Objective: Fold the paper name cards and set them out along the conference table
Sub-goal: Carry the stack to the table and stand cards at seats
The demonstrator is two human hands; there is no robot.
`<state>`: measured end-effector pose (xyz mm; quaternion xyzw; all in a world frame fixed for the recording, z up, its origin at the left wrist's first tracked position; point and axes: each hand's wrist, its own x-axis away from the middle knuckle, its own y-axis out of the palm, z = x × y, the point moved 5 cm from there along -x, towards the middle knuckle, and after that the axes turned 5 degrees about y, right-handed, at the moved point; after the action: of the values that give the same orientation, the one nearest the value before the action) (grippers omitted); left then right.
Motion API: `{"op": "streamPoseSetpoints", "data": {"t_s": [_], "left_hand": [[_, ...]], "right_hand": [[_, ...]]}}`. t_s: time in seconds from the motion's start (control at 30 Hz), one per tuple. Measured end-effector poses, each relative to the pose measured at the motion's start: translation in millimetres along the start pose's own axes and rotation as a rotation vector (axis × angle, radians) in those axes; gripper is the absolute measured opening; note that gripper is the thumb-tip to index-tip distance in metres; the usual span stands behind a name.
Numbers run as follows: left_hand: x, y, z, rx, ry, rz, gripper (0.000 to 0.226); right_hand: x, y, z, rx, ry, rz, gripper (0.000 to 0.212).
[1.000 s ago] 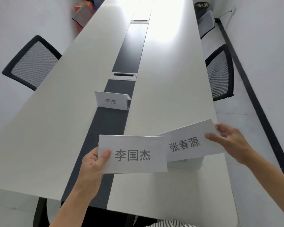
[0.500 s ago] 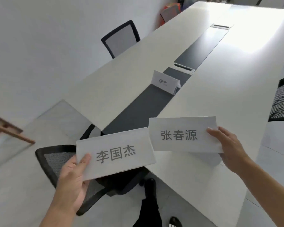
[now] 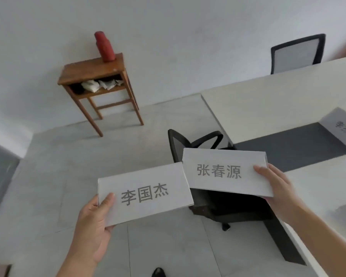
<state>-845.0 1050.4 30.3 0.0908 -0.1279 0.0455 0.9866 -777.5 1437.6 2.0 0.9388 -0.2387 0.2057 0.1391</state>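
I see left grip (image 3: 92,222) pinching white folded paper card (image 3: 144,194) by its lower-left corner, thumb on top. Right grip (image 3: 278,188) pinches 2nd white card (image 3: 226,172) by its right edge, just beside white bench (image 3: 268,100).

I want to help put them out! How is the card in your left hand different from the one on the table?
The left card is held by the left hand above the floor; the table card stands on the dark strip of the table. The left card looks flat; the table card is propped up. The left card's print is sharp; the table card's is blurred. Both are white with dark print.
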Motion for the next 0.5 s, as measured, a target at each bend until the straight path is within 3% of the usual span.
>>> {"op": "streamPoseSetpoints", "data": {"t_s": [0.07, 0.17, 0.3, 0.5], "left_hand": [[-15, -48, 9, 0.000, -0.007, 0.061, 0.018], [-40, -119, 28, -0.016, 0.013, 0.142, 0.018], [-74, -187, 46, -0.025, 0.021, 0.225, 0.017], [-147, -223, 50, -0.004, -0.010, 0.271, 0.017]], "right_hand": [[-5, 55, 8, 0.023, 0.022, -0.045, 0.015], [-13, 140, 25, 0.073, 0.052, -0.131, 0.042], [-33, 225, 47, 0.119, 0.100, -0.166, 0.021], [-90, 298, 46, 0.167, 0.142, -0.166, 0.023]]}}
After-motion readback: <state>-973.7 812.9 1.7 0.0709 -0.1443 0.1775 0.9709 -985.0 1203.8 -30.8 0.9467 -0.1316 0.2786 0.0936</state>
